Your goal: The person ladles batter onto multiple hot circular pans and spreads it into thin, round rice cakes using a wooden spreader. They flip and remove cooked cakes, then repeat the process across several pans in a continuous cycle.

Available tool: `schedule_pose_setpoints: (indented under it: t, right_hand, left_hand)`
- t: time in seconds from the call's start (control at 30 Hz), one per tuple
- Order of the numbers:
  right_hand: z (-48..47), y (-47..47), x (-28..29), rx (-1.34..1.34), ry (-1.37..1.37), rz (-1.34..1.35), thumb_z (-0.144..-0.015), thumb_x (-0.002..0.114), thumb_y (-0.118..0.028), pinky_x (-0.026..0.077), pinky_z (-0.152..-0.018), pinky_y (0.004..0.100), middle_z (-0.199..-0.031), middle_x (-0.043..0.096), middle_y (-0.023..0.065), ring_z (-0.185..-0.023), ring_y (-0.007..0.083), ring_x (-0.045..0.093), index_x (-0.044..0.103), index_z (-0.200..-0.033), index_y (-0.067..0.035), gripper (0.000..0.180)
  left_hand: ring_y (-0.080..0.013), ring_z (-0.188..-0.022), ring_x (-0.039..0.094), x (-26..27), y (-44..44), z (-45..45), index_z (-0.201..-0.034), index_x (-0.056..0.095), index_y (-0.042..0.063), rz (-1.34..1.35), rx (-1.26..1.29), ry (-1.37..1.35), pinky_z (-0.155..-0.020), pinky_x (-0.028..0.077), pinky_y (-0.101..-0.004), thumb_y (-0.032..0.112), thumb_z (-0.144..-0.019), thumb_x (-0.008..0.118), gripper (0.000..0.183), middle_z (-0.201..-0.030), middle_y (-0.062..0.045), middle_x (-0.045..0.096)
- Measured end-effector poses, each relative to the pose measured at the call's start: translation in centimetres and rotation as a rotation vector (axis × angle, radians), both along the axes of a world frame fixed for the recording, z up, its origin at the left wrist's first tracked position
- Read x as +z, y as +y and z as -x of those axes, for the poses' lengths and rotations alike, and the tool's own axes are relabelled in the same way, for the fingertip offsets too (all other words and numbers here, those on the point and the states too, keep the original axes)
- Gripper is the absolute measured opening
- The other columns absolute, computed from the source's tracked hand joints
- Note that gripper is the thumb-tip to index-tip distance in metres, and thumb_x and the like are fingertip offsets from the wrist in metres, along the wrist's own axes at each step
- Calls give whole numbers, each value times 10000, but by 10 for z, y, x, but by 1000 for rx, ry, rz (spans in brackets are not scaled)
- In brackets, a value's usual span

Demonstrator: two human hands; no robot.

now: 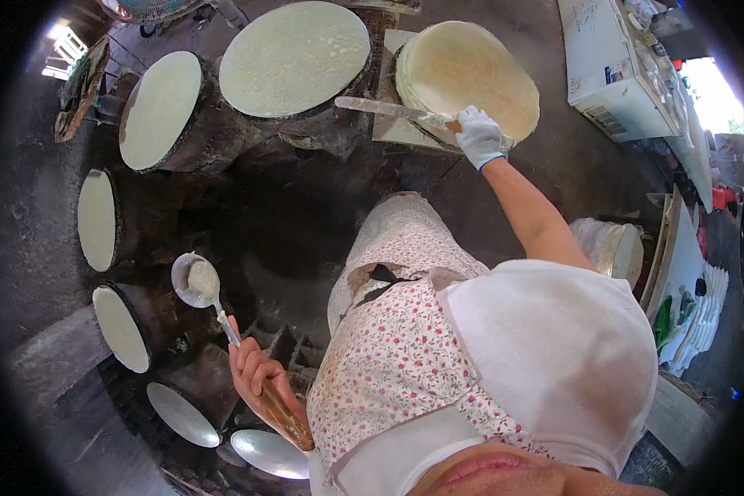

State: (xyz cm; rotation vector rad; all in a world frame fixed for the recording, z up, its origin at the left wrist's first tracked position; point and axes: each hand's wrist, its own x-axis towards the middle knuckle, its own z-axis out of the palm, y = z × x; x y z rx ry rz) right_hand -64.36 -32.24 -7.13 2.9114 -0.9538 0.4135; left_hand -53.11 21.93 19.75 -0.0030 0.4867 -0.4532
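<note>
My bare left hand (257,369) grips the handle of a metal ladle (196,280), with pale batter in its bowl. The ladle is held up beside a curve of round griddles. My right hand (480,136), in a white knit glove, holds a long flat spatula (381,106) smeared with batter. That hand is at the near edge of a thick stack of thin round crepes (471,80), lying on a white board (387,133). Pale batter sheets cover a large griddle (294,59), a second griddle (161,111), a third griddle (97,220) and a fourth griddle (121,328).
Two griddles show shiny bare metal, a nearer one (270,454) and another (184,414). Dark round stoves (223,139) support the griddles. A fan (152,7) stands at the far left, a white chest freezer (620,74) at the far right. A plastic-wrapped bundle (607,248) lies at right.
</note>
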Motion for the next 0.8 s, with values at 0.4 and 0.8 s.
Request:
schedule_pose_setpoints:
  t: [0.4, 0.8]
  right_hand:
    - [-5, -3, 21, -24, 219, -286, -916, 694, -366, 550, -900, 499, -1102, 722, 182, -1056, 392, 700, 758, -1181, -139, 355]
    - [-203, -10, -54, 192, -189, -707, -992, 647, -222, 538, -1001, 379, -1174, 779, 145, -1087, 237, 718, 731, -1321, -10, 401]
  left_hand:
    - [-97, -567, 464, -38, 52, 13, -1679, 199, 10, 153, 56, 12, -476, 449, -245, 199, -1185, 338, 546, -850, -37, 422]
    - [-72, -568, 462, -128, 93, 20, -1640, 257, -33, 51, 467, -90, -455, 459, -243, 116, -1171, 349, 500, -891, -40, 444]
